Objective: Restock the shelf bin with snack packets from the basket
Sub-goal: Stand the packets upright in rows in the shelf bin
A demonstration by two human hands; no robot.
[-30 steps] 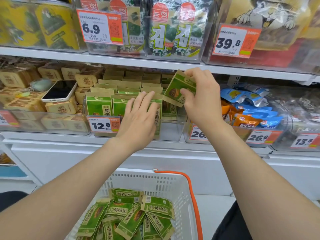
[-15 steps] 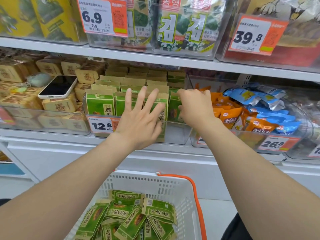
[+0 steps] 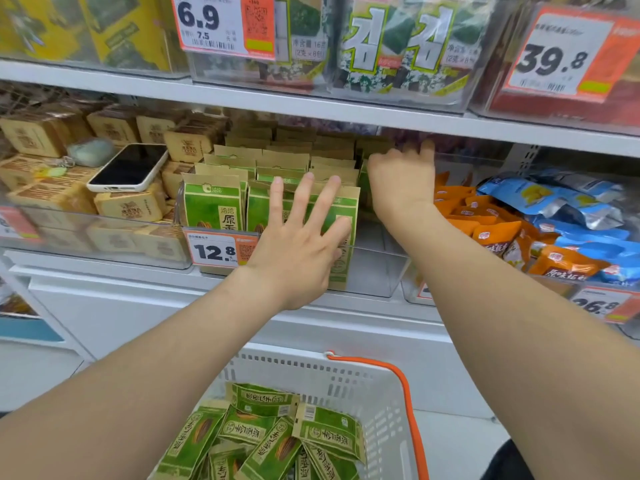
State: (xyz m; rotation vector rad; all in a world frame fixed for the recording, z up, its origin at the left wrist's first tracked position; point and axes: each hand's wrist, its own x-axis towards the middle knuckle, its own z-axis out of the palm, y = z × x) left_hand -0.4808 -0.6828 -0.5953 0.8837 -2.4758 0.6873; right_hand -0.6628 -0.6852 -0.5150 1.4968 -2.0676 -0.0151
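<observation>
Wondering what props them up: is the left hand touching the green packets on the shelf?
Touching. The head view shows the left hand laying its spread fingers flat against the front green packets.

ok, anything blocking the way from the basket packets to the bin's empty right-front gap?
Only the right hand, reaching over that gap to the back of the bin. The left hand presses the front packets beside it.
</observation>
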